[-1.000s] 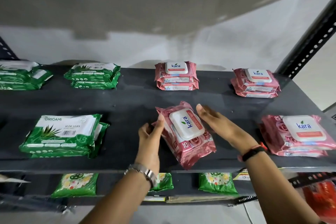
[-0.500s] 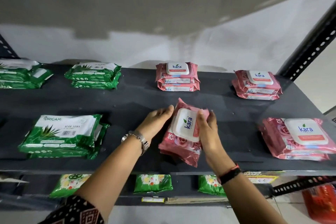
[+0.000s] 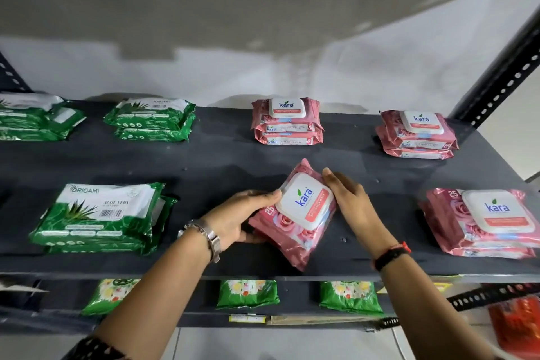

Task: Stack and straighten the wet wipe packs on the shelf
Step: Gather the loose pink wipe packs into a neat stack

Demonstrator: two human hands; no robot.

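Observation:
A pink Kara wet wipe pack (image 3: 295,223) with a white lid lies askew on the front middle of the dark shelf (image 3: 210,166); whether a second pack lies under it I cannot tell. My left hand (image 3: 242,216) grips its left edge, thumb below and fingers at the lid. My right hand (image 3: 349,202) presses flat against its right side. Other pink stacks sit at the back middle (image 3: 287,123), back right (image 3: 418,136) and front right (image 3: 479,222). Green Origami stacks lie at the front left (image 3: 99,219), back left (image 3: 152,120) and far left (image 3: 32,117).
A black perforated upright (image 3: 502,76) stands at the right rear corner. On the lower shelf lie several green floral packs (image 3: 248,294) and a red pack (image 3: 517,324) at the far right. A grey board hangs overhead.
The tilted pink pack has turned clockwise between my hands. My left hand moved from above its top to its left edge. My right hand shifted from its front to its right side.

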